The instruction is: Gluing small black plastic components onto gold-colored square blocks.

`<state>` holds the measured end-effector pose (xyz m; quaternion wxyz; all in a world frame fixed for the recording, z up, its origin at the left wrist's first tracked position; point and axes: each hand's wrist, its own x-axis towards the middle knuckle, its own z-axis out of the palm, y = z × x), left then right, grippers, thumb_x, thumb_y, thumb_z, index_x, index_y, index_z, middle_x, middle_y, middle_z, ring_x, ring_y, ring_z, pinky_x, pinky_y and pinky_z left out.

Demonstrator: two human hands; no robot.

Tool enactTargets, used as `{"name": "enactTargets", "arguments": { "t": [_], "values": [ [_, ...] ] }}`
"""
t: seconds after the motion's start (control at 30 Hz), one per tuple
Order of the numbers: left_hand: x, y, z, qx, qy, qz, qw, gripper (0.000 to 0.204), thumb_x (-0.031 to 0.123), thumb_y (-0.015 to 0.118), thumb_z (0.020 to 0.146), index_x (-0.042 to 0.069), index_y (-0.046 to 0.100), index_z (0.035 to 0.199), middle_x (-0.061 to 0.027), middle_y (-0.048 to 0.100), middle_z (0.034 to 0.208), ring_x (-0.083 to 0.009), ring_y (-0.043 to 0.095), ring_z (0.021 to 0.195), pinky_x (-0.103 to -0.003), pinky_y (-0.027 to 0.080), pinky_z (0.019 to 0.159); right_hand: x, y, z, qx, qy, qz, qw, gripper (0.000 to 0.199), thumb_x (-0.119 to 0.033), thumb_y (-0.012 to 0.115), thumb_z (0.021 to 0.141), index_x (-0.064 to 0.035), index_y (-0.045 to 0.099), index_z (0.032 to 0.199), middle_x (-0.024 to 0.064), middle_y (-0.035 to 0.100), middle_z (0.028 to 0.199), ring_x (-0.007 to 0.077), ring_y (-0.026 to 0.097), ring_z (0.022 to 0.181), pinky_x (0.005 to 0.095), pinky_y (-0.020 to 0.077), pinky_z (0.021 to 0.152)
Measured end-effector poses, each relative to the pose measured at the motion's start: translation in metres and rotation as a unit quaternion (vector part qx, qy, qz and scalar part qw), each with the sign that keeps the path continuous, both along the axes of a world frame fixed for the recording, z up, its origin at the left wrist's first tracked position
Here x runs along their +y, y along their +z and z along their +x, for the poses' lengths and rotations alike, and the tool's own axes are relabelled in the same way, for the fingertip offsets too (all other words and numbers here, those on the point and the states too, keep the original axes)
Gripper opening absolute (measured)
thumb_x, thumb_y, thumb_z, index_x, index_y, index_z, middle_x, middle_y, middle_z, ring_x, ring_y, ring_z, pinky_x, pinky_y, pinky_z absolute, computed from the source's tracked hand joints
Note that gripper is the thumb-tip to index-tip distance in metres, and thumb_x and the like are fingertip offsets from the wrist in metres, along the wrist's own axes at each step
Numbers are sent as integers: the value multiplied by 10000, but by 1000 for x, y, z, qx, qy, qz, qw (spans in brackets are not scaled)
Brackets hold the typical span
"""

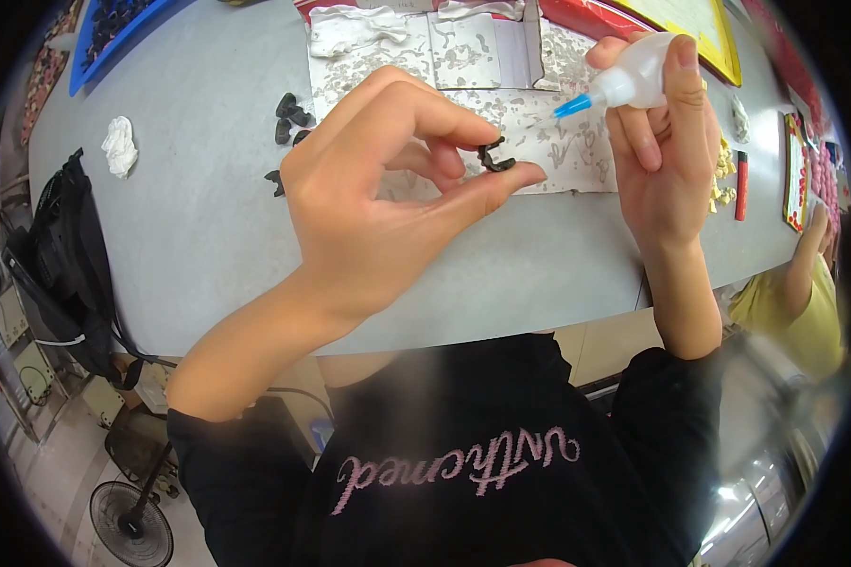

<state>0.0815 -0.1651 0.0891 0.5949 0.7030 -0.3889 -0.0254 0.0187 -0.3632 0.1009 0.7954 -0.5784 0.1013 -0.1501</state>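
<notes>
Between the thumb and index finger of my left hand (355,203) is pinched a small black curved piece (497,164), shaped like an open C. My right hand (667,184) is wrapped round a white squeeze bottle (641,77), tilted so that its blue nozzle (574,105) points down and to the left. The nozzle is apart from the black piece, to its upper right. Both hands are above a white sheet (577,156) covered in grey smears. Several more black pieces (289,111) lie on the table, partly hidden behind my left hand.
Crumpled white tissue (120,147) lies at the left of the grey table (199,246). A blue tray (132,36) with dark pieces stands far left, a yellow tray (714,33) far right. Cream-coloured pieces (724,180) and a red stick (741,187) lie right. Another person (799,302) is at the right.
</notes>
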Motion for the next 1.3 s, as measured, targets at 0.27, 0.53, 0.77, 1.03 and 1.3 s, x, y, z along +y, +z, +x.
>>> {"name": "enactTargets", "arguments": {
  "t": [0.27,0.53,0.77,1.03,1.3],
  "values": [
    [-2,8,1,103,-16,-29,994,288,-131,730,659,-70,581,898,-78,539,885,-81,530,683,-222,566,608,-27,23,-2,-135,-10,65,989,420,-328,389,987,47,481,1153,144,559,1132,101,371,729,200,329,699],
    [-1,12,0,187,-23,-85,978,276,-65,756,666,-24,597,887,-46,541,861,-87,554,702,-221,515,679,-23,28,-43,-56,-48,-371,926,282,66,593,788,-27,428,996,151,530,1164,236,571,984,347,485,798],
    [-4,17,-8,187,-20,-69,980,259,-58,753,681,-5,592,877,-33,530,876,-78,518,711,-211,453,685,-17,1,-58,-7,12,-570,821,303,78,606,722,-28,437,950,178,514,1163,326,526,1060,372,428,886],
    [0,18,-9,178,-20,-85,980,253,-52,752,684,-3,600,880,-29,545,875,-73,511,711,-211,452,680,-55,23,-61,0,-102,-749,655,164,-30,635,742,-44,574,893,70,572,970,279,512,934,382,421,811],
    [-1,20,-5,145,-28,-85,985,250,-23,768,677,10,617,873,-17,564,836,-67,520,688,-207,454,661,-69,24,-62,30,-62,-710,701,169,16,632,752,-22,600,914,92,601,871,258,560,867,350,458,751]
  ]
}}
